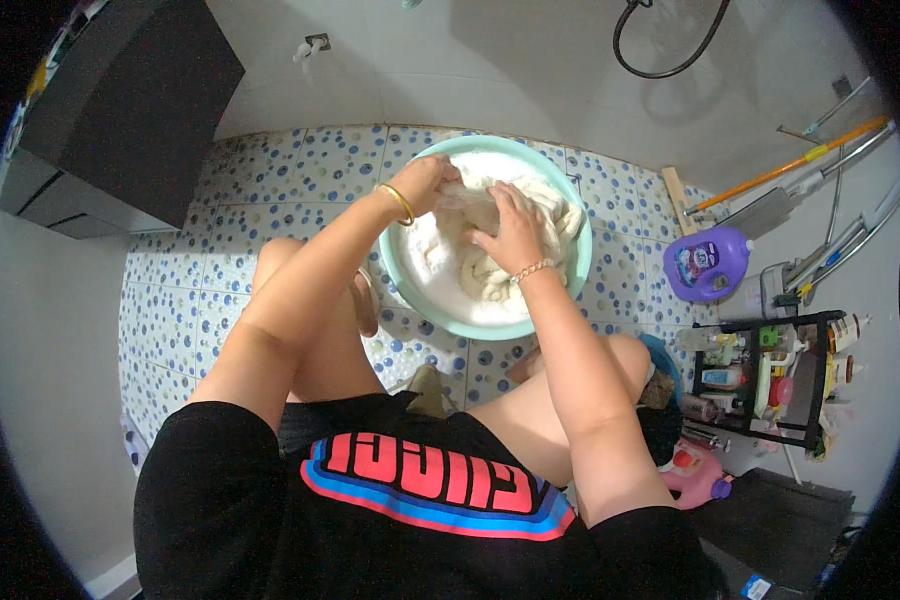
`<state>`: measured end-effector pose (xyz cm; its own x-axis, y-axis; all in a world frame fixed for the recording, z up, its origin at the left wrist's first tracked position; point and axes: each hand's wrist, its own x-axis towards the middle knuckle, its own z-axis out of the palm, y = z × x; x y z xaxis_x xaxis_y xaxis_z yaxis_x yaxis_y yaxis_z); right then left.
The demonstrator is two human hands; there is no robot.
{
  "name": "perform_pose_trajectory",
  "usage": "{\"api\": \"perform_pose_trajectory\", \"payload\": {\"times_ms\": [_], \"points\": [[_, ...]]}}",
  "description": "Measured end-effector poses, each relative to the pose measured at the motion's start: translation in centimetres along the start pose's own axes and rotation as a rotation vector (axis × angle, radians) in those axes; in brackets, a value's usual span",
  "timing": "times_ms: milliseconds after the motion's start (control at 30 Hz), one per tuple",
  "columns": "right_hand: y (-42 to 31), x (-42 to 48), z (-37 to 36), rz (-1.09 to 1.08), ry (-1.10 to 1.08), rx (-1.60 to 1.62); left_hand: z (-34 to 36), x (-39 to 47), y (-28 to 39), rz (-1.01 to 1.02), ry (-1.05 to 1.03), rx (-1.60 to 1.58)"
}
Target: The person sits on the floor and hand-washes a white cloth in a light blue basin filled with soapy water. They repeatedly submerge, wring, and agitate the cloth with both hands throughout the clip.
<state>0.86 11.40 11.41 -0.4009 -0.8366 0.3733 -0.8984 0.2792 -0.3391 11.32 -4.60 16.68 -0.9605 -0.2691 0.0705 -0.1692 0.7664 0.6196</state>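
A pale mint-green plastic basin (pixel 391 276) stands on the floor in front of me, holding white suds (pixel 439 281) and a bunched, wet, cream-white cloth (pixel 484 276). Over the far left part of the basin, my left hand (pixel 422 184) has its fingers curled on a piece of the cloth; their tips are partly hidden. My right hand (pixel 516 234) lies against the cloth right of the middle, thumb and fingers spread. Between the two hands the material is thin and blurred.
Dotted tiles (pixel 330 180) cover the floor. A purple detergent jug (pixel 709 264) stands right of the basin, near a black rack (pixel 756 375) of bottles and leaning long-handled tools (pixel 802 159). A pink jug (pixel 696 474) is nearer me. A dark cabinet (pixel 131 105) hangs at left.
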Motion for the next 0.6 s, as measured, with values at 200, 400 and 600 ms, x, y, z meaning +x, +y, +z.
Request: {"api": "perform_pose_trajectory", "payload": {"times_ms": [200,400,600], "points": [[-3.2,1.5,-3.0,0.184,-0.05,0.545,-0.6,0.7,2.6,0.552,0.29,-0.013],[0.3,1.7,-1.8,0.226,-0.02,0.588,0.5,1.6,1.9,0.392,0.316,-0.219],[4.0,1.6,-3.8,0.408,-0.072,0.267,-1.8,1.7,1.9,0.026,0.284,-0.688]]}}
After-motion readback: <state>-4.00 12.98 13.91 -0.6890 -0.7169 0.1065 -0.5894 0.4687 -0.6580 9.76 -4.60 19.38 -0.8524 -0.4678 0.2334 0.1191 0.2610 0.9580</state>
